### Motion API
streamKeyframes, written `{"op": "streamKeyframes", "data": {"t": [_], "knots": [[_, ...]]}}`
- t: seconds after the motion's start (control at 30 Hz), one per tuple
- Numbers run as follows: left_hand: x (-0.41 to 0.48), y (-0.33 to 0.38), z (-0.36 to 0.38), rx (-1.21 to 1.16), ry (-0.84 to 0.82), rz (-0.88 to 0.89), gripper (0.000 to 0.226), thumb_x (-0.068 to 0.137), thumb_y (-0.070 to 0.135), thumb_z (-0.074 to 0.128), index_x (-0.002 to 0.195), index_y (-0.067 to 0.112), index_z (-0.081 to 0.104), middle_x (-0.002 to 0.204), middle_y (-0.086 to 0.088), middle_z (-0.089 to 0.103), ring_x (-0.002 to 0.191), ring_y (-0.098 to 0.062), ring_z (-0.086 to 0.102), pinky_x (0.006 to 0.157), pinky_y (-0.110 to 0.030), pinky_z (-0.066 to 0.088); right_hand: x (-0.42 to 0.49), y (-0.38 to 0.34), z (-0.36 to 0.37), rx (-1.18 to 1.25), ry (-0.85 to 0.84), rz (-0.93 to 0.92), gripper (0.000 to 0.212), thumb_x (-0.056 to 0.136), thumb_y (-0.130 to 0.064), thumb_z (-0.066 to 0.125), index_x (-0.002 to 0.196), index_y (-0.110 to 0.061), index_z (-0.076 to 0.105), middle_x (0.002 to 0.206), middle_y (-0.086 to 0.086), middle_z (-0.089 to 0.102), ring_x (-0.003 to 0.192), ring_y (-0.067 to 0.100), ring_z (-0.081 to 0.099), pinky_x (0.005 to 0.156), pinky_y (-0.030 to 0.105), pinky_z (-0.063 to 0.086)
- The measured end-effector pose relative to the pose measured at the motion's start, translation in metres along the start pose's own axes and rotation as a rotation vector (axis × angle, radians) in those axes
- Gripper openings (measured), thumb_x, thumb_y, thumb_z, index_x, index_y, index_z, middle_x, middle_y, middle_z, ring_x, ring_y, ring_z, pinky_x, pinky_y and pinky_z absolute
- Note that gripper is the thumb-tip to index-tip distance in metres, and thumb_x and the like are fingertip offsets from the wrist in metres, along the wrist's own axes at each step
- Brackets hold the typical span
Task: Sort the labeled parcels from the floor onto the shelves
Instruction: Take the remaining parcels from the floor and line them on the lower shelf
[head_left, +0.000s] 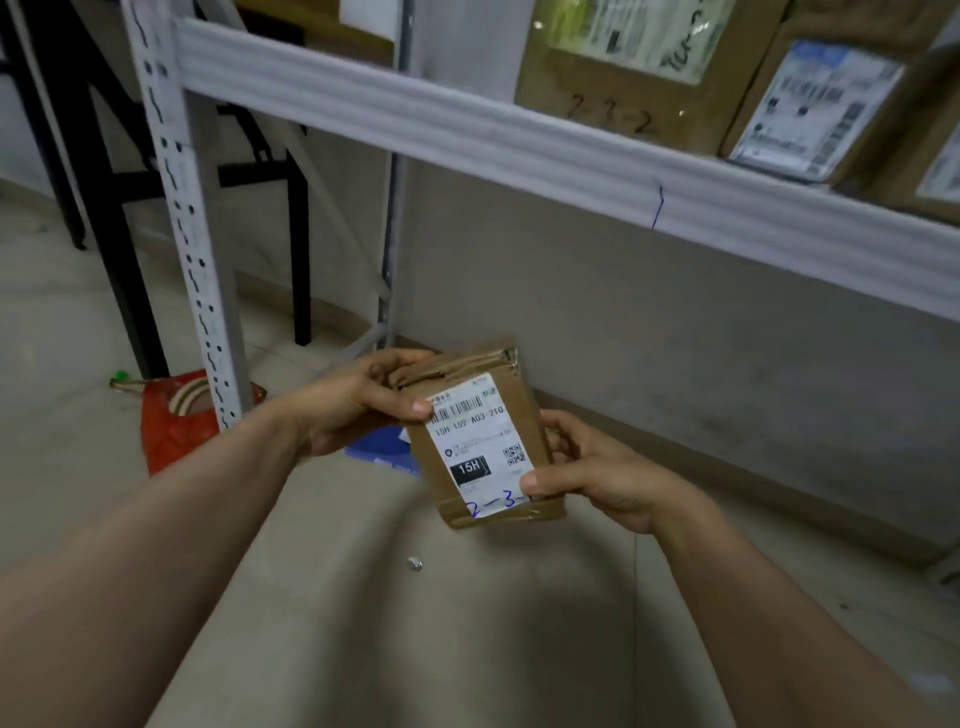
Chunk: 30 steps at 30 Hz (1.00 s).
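A person's left grip (358, 405) and right grip (587, 473) clamp a small brown cardboard parcel (478, 431), apparently reading its label; next, probably lifting it onto the grey metal shelf (519, 150) above.

A single head-worn wide-angle view looks forward and down, close over both hands, toward the pale tiled floor (62, 322) and white metal shelf (467, 124).

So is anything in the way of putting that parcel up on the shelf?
Nothing visible blocks it. The left hand and right hand hold the parcel below the shelf beam, so it must go up over that. Boxes sit above its right end; the space left of them looks free.
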<state>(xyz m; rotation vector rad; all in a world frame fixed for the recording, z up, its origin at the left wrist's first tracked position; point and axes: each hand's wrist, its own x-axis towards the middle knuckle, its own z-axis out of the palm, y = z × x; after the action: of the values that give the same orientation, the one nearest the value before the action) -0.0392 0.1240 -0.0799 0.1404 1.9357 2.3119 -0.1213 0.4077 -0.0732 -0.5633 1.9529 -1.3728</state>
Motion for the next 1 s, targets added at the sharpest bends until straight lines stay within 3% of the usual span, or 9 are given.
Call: {"op": "streamKeyframes", "data": {"t": [0.07, 0.17, 0.37, 0.5, 0.57, 0.7, 0.77, 0.87, 1.0], "knots": [[-0.013, 0.035, 0.0, 0.151, 0.017, 0.04, 0.075, 0.064, 0.002, 0.079, 0.135, 0.004, 0.054, 0.129, -0.021, 0.063, 0.123, -0.037, 0.059, 0.103, -0.039, 0.05, -0.009, -0.02, 0.002, -0.022, 0.0, -0.079, 0.089, 0.059, -0.009, 0.086, 0.138, -0.017, 0.047, 0.126, 0.005, 0.07, 0.117, 0.019, 0.067, 0.09, 0.029, 0.056], [-0.043, 0.1, 0.004, 0.418, 0.068, 0.105, 0.078, 0.065, 0.012, 0.083, 0.136, 0.019, 0.053, 0.126, -0.004, 0.068, 0.118, -0.021, 0.064, 0.1, -0.035, 0.05, -0.025, -0.055, 0.009, -0.072, -0.01, -0.194, 0.091, 0.057, -0.019, 0.091, 0.138, -0.02, 0.049, 0.128, 0.002, 0.068, 0.121, 0.019, 0.064, 0.099, 0.033, 0.052], [-0.096, 0.165, 0.008, 0.369, 0.26, 0.358, 0.099, 0.051, 0.044, 0.094, 0.136, 0.031, 0.046, 0.118, -0.003, 0.071, 0.107, -0.024, 0.069, 0.084, -0.033, 0.058, -0.053, -0.13, 0.043, -0.077, 0.025, -0.431, 0.084, 0.06, -0.027, 0.088, 0.137, -0.026, 0.054, 0.126, 0.007, 0.068, 0.115, 0.021, 0.067, 0.089, 0.027, 0.055], [-0.1, 0.185, 0.026, 0.204, 0.559, 0.692, 0.045, 0.079, 0.046, 0.067, 0.119, 0.031, 0.053, 0.103, 0.01, 0.073, 0.096, -0.016, 0.072, 0.069, -0.024, 0.06, -0.056, -0.193, 0.063, -0.06, 0.127, -0.605, 0.082, 0.064, -0.036, 0.086, 0.138, -0.033, 0.051, 0.117, 0.0, 0.072, 0.105, 0.017, 0.072, 0.08, 0.026, 0.058], [-0.089, 0.189, 0.038, 0.18, 0.652, 0.782, 0.033, 0.088, 0.04, 0.054, 0.12, 0.033, 0.05, 0.103, 0.014, 0.072, 0.094, -0.012, 0.072, 0.067, -0.023, 0.059, -0.048, -0.224, 0.07, -0.105, 0.209, -0.686, 0.077, 0.069, -0.037, 0.085, 0.136, -0.04, 0.048, 0.115, 0.0, 0.072, 0.1, 0.015, 0.073, 0.078, 0.028, 0.06], [-0.059, 0.195, 0.045, 0.293, 0.637, 0.853, 0.057, 0.095, 0.035, 0.059, 0.146, 0.045, 0.035, 0.136, 0.003, 0.057, 0.116, -0.013, 0.064, 0.092, -0.035, 0.056, -0.015, -0.266, 0.07, -0.058, 0.339, -0.796, 0.051, 0.084, -0.032, 0.078, 0.124, -0.037, 0.046, 0.116, 0.009, 0.07, 0.097, 0.022, 0.074, 0.081, 0.041, 0.062], [-0.046, 0.205, 0.038, 0.351, 0.652, 0.864, 0.062, 0.098, 0.022, 0.058, 0.149, 0.043, 0.03, 0.136, 0.008, 0.058, 0.119, -0.007, 0.061, 0.096, -0.031, 0.054, 0.002, -0.278, 0.067, -0.077, 0.412, -0.811, 0.047, 0.085, -0.039, 0.074, 0.121, -0.038, 0.045, 0.118, 0.005, 0.07, 0.103, 0.019, 0.072, 0.09, 0.045, 0.059], [-0.027, 0.225, 0.024, 0.482, 0.712, 0.797, 0.066, 0.098, 0.018, 0.059, 0.151, 0.041, 0.027, 0.132, 0.018, 0.058, 0.116, 0.001, 0.058, 0.1, -0.035, 0.052, 0.017, -0.287, 0.064, -0.285, 0.563, -0.763, 0.048, 0.093, -0.045, 0.064, 0.137, -0.036, 0.043, 0.134, -0.006, 0.059, 0.121, 0.01, 0.057, 0.104, 0.04, 0.049], [-0.006, 0.245, 0.002, 0.599, 0.764, 0.687, 0.069, 0.094, 0.017, 0.063, 0.147, 0.047, 0.03, 0.137, 0.007, 0.053, 0.12, -0.009, 0.056, 0.104, -0.046, 0.048, 0.034, -0.297, 0.062, -0.469, 0.725, -0.653, 0.041, 0.098, -0.041, 0.057, 0.138, -0.037, 0.05, 0.13, 0.001, 0.052, 0.118, 0.018, 0.054, 0.107, 0.043, 0.046]]}}
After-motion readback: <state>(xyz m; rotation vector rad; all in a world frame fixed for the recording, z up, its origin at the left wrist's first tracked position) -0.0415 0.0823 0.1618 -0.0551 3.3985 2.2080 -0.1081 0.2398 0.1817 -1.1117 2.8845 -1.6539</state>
